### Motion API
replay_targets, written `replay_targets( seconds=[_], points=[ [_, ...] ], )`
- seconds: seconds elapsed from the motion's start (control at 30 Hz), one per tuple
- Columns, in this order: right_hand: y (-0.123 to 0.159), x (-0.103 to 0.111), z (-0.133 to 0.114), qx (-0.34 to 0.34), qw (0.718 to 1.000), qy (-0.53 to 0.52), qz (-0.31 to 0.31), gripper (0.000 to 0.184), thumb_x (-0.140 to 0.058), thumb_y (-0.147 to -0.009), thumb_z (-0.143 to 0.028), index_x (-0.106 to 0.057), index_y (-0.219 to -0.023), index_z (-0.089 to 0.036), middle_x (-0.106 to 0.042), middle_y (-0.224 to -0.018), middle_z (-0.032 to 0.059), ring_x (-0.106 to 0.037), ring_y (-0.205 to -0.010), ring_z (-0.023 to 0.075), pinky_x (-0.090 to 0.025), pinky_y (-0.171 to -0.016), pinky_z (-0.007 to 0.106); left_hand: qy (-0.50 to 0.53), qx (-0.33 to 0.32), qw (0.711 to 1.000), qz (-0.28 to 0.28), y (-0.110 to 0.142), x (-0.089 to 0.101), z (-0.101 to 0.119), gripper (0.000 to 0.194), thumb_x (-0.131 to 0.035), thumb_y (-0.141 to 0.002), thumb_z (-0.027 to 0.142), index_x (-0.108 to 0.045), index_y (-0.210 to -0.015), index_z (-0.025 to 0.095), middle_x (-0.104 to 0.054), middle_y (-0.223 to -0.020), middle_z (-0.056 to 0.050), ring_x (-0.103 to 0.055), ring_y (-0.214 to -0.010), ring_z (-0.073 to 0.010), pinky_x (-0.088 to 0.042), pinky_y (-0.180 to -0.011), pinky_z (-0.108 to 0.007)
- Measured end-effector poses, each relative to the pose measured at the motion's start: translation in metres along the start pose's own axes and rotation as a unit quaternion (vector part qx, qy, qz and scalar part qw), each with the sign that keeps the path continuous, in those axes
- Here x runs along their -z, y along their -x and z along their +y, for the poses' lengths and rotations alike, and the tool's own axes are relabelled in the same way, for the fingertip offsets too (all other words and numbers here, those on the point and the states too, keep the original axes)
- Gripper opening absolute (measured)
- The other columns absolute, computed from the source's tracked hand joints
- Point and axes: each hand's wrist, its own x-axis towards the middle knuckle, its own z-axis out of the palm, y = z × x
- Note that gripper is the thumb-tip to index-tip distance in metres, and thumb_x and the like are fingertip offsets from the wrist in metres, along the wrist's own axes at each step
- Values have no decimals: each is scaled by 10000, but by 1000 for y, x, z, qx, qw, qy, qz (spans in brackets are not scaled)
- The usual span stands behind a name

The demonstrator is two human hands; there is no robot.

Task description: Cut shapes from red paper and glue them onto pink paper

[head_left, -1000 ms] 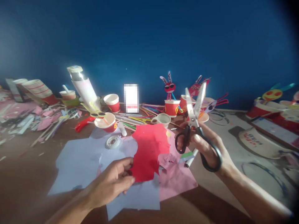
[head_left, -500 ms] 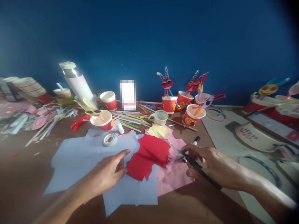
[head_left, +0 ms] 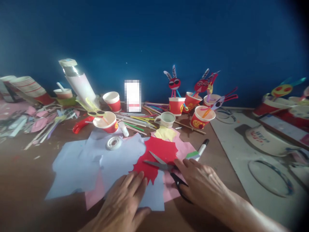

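My right hand (head_left: 202, 180) is closed around the black handles of a pair of scissors (head_left: 165, 166), whose blades stand apart over the red paper (head_left: 162, 149). That red sheet has ragged, cut edges and lies on top of blue paper (head_left: 84, 161) and pink paper (head_left: 169, 190). Fingers stretched out, my left hand (head_left: 126, 196) rests flat with its tips at the lower edge of the red sheet. Yellow paper (head_left: 165, 132) lies just behind it. A black-capped marker (head_left: 202, 149) is beyond my right fingers.
At the back stand red paper cups, one a decorated cup (head_left: 177, 106), beside a white mug (head_left: 166, 120) and coloured sticks (head_left: 136, 120). A tape roll (head_left: 114, 143), glue bottle (head_left: 124, 129) and thermos (head_left: 80, 85) are to the left. A white visor (head_left: 260, 140) lies right.
My left hand has moved down and right and now lies flat at the red paper. The scissors have turned leftward and lowered over the sheet, and their blades have spread.
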Motion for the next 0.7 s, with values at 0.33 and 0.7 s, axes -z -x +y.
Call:
replay_targets(
  seconds=[0.33, 0.7],
  points=[
    [5, 12, -5, 24, 1000, 3, -14, 409, -527, -759, -204, -498, -1167, -184, -628, -1002, 119, -628, -878, 283, -473, -661, 347, -89, -55, 994, 29, 2, -12, -10, 526, -678, -705, 391, -573, -1201, 250, -623, -1203, -96, -567, -1061, -304, -508, -812, -374],
    [-2, 11, 1, 7, 998, -66, 9, 342, -529, -751, -224, -576, -1090, -226, -639, -1038, 84, -619, -931, 271, -464, -718, 347, -94, -37, 995, 28, 4, -12, -8, 515, -665, -727, 327, -556, -1226, 271, -609, -1232, -70, -568, -1051, -279, -491, -842, -361]
  ],
)
